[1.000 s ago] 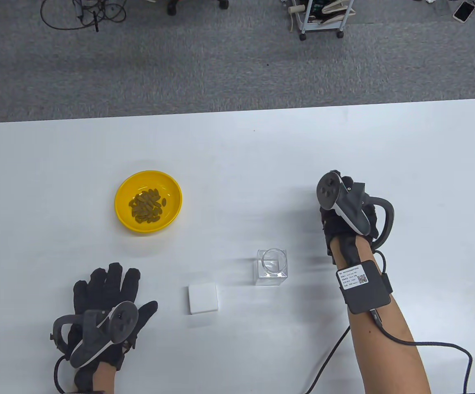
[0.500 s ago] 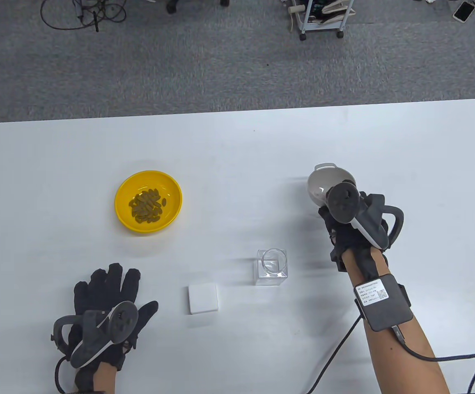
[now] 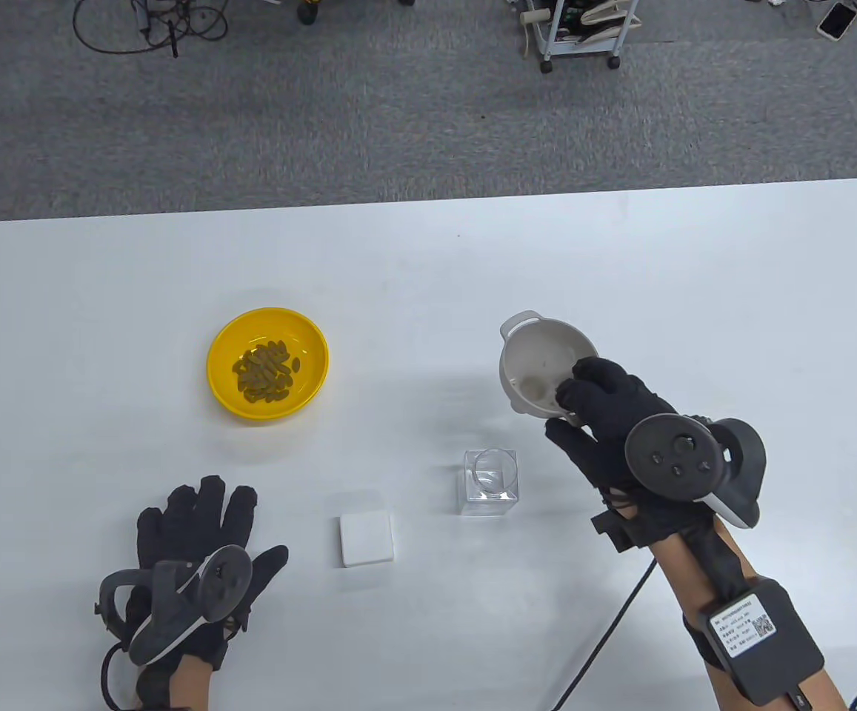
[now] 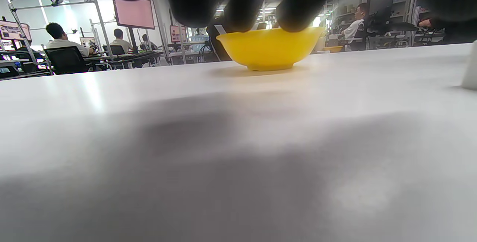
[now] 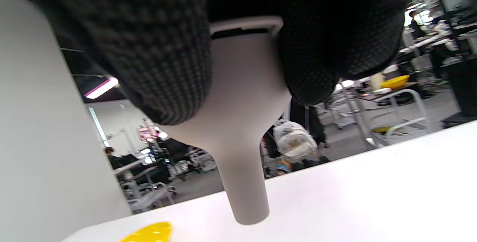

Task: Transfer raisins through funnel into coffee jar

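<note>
Right hand (image 3: 613, 429): raised above desk (image 3: 413, 266), fingers gripping funnel (image 3: 543, 363) rim. Left hand (image 3: 191, 555): flat, fingers spread, near front edge.

Left hand (image 3: 195, 552) flat, palm down, fingers spread. Right hand (image 3: 609, 422) raised, fingers curled in a grip.

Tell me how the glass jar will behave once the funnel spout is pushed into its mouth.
The jar looks clear, empty and small, so probably light and apt to slide or tip on the smooth white table. Its squarish base should stop rolling. No hand steadies it: the left hand rests flat, and the right hand holds the funnel.
</note>
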